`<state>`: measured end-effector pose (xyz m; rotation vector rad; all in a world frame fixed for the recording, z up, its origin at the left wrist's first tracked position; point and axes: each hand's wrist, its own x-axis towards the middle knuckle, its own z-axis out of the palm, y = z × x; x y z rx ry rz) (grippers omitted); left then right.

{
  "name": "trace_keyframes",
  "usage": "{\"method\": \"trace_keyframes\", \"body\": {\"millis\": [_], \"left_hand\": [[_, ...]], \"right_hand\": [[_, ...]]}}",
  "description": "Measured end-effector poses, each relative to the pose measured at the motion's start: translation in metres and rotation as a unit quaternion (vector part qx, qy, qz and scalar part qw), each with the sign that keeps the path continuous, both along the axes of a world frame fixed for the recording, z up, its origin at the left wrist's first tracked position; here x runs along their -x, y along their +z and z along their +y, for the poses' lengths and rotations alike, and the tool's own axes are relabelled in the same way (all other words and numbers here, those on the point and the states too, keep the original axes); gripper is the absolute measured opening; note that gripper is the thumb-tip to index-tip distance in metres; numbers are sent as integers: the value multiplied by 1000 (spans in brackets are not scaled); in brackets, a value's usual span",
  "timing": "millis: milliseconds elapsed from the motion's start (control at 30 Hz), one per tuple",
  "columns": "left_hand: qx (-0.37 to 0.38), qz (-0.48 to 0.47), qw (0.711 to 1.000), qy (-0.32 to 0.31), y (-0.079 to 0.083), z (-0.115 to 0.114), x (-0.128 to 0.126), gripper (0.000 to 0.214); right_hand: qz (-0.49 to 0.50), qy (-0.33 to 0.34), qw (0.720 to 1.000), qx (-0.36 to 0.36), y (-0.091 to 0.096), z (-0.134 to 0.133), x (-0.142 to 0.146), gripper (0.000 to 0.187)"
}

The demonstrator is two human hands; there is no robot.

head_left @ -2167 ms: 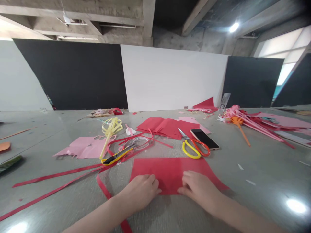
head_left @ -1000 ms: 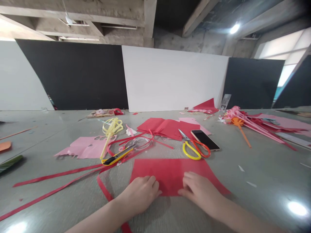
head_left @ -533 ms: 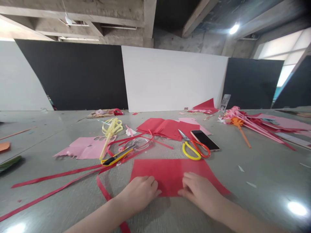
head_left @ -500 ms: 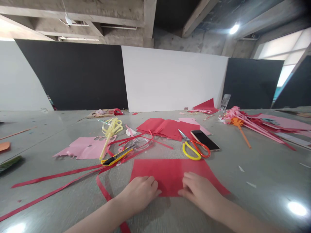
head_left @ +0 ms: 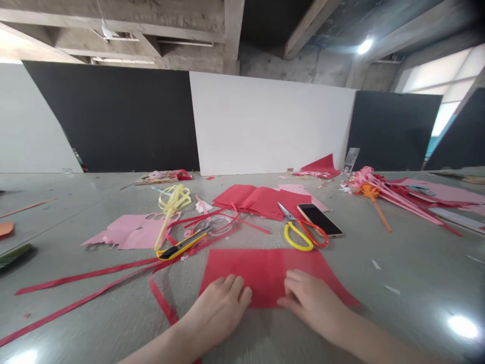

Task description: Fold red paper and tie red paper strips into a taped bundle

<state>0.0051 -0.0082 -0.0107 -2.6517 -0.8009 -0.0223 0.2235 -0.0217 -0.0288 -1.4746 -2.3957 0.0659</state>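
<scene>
Grey bench [head_left: 424,253], six o'clock: left hand [head_left: 223,306] and right hand [head_left: 312,298], fingers curled, rest on a red rectangular paper sheet [head_left: 265,268], pinch unclear; uneven pressure could crease it.

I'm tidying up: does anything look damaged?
Yes: the pink sheet at left has holes and a ragged lower edge, unlike the straighter-edged red sheet touched by the left hand and right hand. Whether that's damage or deliberate cutting, I can't tell.
</scene>
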Motion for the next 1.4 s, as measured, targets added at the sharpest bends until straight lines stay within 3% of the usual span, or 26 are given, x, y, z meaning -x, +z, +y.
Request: {"method": "trace_keyframes", "body": {"millis": [67, 200, 467, 1033, 1233, 1400], "left_hand": [[1, -19, 1000, -19, 2, -9, -2, 14], [63, -66, 994, -67, 1, -19, -6, 37], [154, 11, 986, -67, -11, -14, -3, 56], [178, 7, 982, -63, -12, -15, -6, 56], [184, -39, 980, -57, -19, -14, -3, 54], [197, -24, 980, -31, -19, -16, -4, 58]], "right_hand": [[1, 6, 1000, -5, 0, -1, -1, 20], [2, -5, 1000, -11, 1, -1, 1, 19], [10, -10, 1000, -11, 1, 0, 1, 19], [4, -6, 1000, -9, 3, -1, 1, 19], [25, 1, 1000, 18, 8, -2, 0, 19], [35, 8, 999, 40, 13, -3, -2, 21]]}}
